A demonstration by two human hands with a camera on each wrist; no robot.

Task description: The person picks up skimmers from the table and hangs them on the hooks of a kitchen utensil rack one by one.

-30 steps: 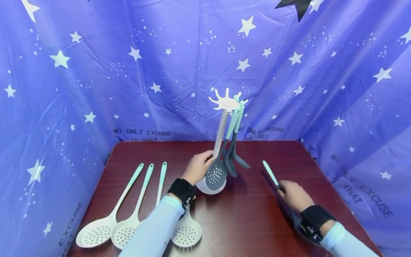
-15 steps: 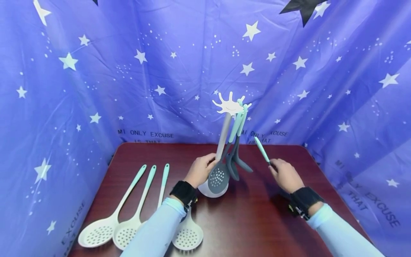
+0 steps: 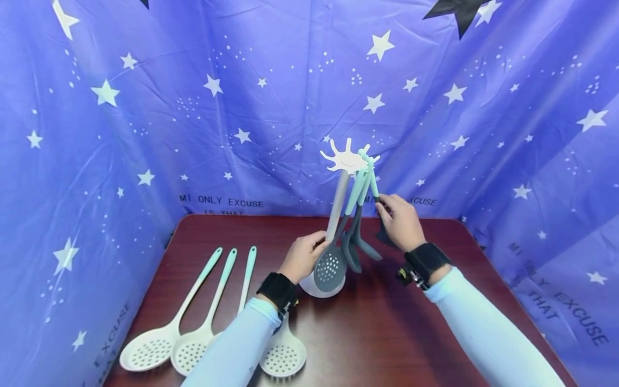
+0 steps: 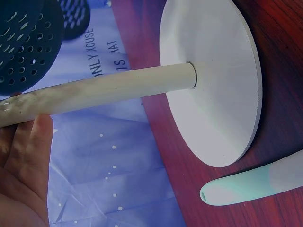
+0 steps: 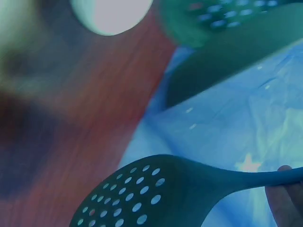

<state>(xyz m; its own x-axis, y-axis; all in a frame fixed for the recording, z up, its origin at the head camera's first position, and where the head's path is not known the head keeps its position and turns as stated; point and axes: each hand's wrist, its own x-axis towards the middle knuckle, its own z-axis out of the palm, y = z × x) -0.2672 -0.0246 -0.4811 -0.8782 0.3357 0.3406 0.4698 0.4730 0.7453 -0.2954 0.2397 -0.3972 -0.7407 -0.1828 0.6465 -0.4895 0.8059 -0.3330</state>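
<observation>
Head view: left hand (image 3: 302, 257) pinched the pole (image 3: 337, 207) of the white stand; right hand (image 3: 403, 223) was clamped on the dark skimmer (image 3: 383, 232), its mint handle tip (image 3: 371, 160) up at the prong crown (image 3: 346, 161), beside the hanging utensils (image 3: 352, 252). Couldn't tell whether a prong went through the hole. Left wrist: fingers touched the pole; base (image 4: 218, 118) sat on the table (image 4: 279, 56). Right wrist: fingers gripped the skimmer's neck, perforated head (image 5: 184, 189) hanging free. Best practice, likely: pole steady, hole square to its prong, weight checked before release, neighbours unbumped.
</observation>
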